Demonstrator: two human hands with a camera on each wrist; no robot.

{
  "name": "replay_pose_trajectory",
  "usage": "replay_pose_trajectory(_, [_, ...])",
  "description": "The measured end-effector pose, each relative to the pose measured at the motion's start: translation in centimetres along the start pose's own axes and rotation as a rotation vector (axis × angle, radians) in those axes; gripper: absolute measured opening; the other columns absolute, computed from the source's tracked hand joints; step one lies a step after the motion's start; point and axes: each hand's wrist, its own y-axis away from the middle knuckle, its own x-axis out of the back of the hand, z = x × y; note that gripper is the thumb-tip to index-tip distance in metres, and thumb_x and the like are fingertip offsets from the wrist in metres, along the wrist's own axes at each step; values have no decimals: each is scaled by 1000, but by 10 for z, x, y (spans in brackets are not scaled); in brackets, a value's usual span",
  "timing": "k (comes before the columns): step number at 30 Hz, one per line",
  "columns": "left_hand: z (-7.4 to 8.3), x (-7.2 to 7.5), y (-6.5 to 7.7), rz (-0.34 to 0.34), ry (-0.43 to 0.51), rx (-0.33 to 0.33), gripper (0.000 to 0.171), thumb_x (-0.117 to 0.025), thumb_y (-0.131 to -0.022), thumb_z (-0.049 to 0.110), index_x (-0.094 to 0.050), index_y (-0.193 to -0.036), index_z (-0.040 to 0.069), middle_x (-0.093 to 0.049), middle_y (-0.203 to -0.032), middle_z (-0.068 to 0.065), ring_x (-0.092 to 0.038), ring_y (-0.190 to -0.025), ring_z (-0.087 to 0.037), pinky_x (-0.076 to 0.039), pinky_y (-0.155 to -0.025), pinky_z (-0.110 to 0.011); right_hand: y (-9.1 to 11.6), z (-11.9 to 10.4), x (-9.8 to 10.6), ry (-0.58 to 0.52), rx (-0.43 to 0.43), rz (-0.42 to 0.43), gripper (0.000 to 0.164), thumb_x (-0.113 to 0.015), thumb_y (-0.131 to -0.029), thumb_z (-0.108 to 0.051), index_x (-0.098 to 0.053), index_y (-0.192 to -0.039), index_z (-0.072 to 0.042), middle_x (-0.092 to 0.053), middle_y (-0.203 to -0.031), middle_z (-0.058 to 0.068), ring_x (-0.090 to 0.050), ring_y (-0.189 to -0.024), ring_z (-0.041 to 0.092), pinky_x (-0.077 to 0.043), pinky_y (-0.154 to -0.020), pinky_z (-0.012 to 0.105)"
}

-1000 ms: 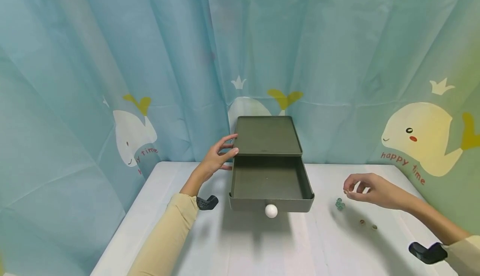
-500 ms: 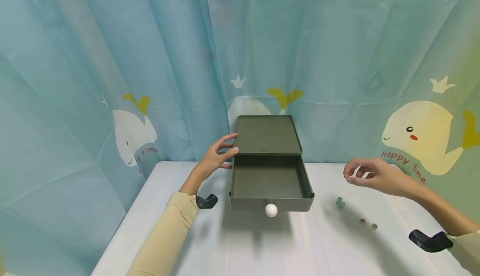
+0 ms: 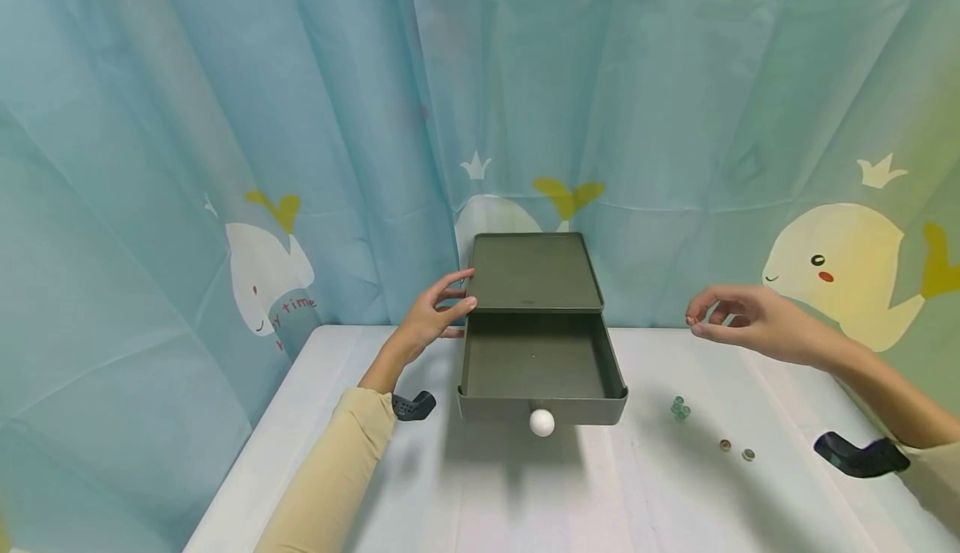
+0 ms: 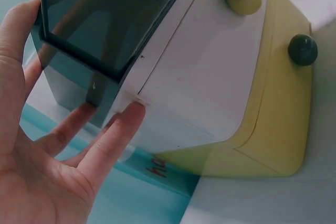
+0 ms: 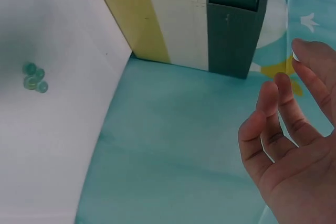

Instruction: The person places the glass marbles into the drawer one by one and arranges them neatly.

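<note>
A drawer cabinet (image 3: 534, 273) stands mid-table, its dark green top drawer (image 3: 536, 369) pulled out; the drawer has a white knob (image 3: 542, 422). My left hand (image 3: 429, 319) touches the cabinet's left side with spread fingers. The left wrist view shows a white drawer (image 4: 205, 61) and a yellow drawer (image 4: 281, 103) below the green one. My right hand (image 3: 753, 322) is raised over the table's right side, thumb and fingertips pinching a tiny brownish thing (image 3: 691, 320), mostly hidden by the fingers. Below it lie clear green beads (image 3: 680, 408).
Two small round pieces, one brown (image 3: 725, 444) and one greyish (image 3: 748, 454), lie right of the beads on the white table (image 3: 405, 495). A blue-green curtain (image 3: 675, 119) with whale prints hangs close behind the cabinet and along the sides.
My right hand has risen from low over the table, keeping its pinch. The left hand, cabinet and pulled-out drawer have stayed put.
</note>
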Motion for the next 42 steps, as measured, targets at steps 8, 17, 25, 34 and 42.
replay_pose_trajectory(8, [-1, 0, 0, 2, 9, -12, 55, -69, -100, 33, -49, -152, 36, -43, -151, -15, -55, -132, -35, -58, -90, -51, -9, -7, 5, -13, 47, -3, 21, -76, -93, -4, -71, -104, -21, -71, -98, -2, -64, -79, 14, -50, -64, 25])
replay_pose_trajectory(17, [-2, -1, -1, 1, 11, -10, 56, -68, -101, 32, -48, -153, 35, -43, -152, -17, -54, -132, -37, -58, -90, -52, -18, -14, 7, -23, 71, 2, 22, -76, -92, -2, -71, -103, -20, -71, -97, -4, -64, -79, 13, -52, -64, 25])
replay_pose_trajectory(25, [-5, -1, -1, 10, 11, -10, 54, -69, -101, 32, -50, -151, 38, -44, -151, -14, -56, -131, -34, -59, -89, -51, -29, -24, 10, -47, 60, -35, 17, -75, -94, -6, -72, -103, -20, -71, -98, 0, -65, -80, 15, -52, -64, 26])
replay_pose_trajectory(34, [-5, -2, -1, 16, 10, -9, 54, -70, -100, 34, -51, -150, 39, -46, -150, -14, -57, -130, -34, -59, -88, -50, -46, -38, 13, -58, 90, -72, 17, -75, -94, -4, -72, -104, -18, -71, -99, 5, -65, -78, 16, -55, -65, 24])
replay_pose_trajectory(42, [-4, -2, -2, 15, 11, -14, 57, -70, -99, 37, -49, -152, 36, -43, -153, -16, -52, -134, -37, -59, -89, -51, -64, -49, 13, -67, 82, -119, 12, -75, -95, -10, -72, -103, -18, -72, -100, 5, -66, -79, 17, -56, -67, 25])
